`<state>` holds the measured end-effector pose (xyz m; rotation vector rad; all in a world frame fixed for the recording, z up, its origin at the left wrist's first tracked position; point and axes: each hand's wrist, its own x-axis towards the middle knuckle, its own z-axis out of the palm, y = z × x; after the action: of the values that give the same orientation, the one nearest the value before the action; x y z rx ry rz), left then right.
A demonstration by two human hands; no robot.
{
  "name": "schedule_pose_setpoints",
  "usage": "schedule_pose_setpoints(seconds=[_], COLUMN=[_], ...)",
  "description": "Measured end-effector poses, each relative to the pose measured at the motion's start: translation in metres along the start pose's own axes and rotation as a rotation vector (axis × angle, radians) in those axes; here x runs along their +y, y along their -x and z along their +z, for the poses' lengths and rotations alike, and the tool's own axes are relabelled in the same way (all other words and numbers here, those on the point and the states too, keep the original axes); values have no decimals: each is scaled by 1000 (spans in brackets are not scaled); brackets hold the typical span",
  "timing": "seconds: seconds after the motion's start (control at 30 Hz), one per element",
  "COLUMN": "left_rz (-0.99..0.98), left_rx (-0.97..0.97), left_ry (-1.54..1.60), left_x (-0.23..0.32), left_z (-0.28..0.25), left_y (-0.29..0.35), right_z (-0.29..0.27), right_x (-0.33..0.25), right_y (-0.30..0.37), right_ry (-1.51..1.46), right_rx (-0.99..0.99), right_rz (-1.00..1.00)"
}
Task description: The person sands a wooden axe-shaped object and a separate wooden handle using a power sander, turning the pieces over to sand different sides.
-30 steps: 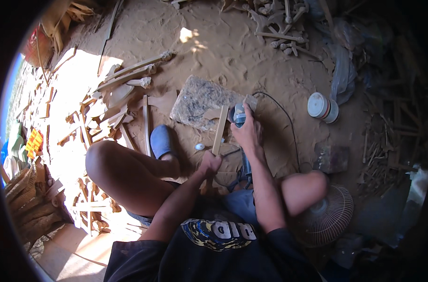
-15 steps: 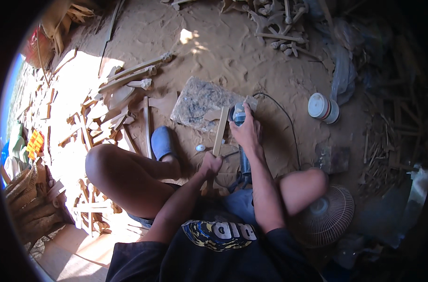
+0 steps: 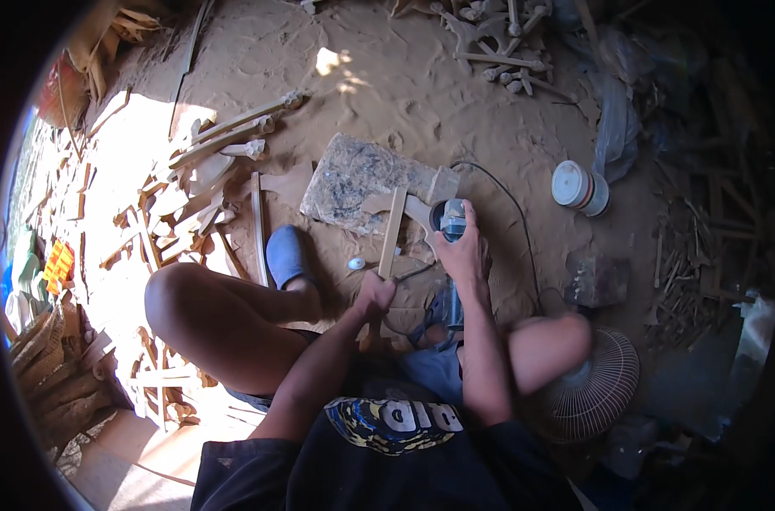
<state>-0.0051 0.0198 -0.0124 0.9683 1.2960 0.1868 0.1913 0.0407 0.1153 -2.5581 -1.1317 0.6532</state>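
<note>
My left hand [image 3: 375,295] is closed around the lower end of a long, flat, pale strip [image 3: 393,230] that points away from me. My right hand [image 3: 466,258] grips an angle grinder [image 3: 453,223] near its head, its blue body running back toward my lap. The grinder's head is just right of the strip, with a gap between them. Behind the strip a flat, curved pale piece [image 3: 417,209] lies at the near edge of a rough stone block [image 3: 340,183]. I cannot tell whether the disc is spinning.
A dark cable [image 3: 523,221] curves over the sandy ground on the right. A lidded white tub [image 3: 572,184], a dark block [image 3: 598,281] and a fan [image 3: 593,387] are also there. Long bones [image 3: 243,128] and pale offcuts lie at left, beside a blue slipper [image 3: 287,255] on my foot.
My right hand has drawn the grinder toward me and rightward, away from the strip. More of the curved pale piece shows. My left hand keeps its hold, and the whole view has shifted slightly.
</note>
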Motion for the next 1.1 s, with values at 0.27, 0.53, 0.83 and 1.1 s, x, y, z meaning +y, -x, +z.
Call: schedule_pose_setpoints(seconds=[0.27, 0.53, 0.83, 1.1], left_rz=[-18, -52, -88, -2], left_rx=[2, -20, -20, -17], left_ry=[1, -11, 31, -30], left_x=[-1, -7, -8, -22], left_z=[1, 0, -1, -2], left_y=[-2, -7, -8, -20], right_z=[-3, 6, -20, 11], right_x=[-9, 3, 36, 56], right_y=[-10, -13, -19, -24], right_ry=[-110, -188, -178, -262], right_rx=[-28, 53, 102, 85], right_rz=[-43, -106, 121, -190])
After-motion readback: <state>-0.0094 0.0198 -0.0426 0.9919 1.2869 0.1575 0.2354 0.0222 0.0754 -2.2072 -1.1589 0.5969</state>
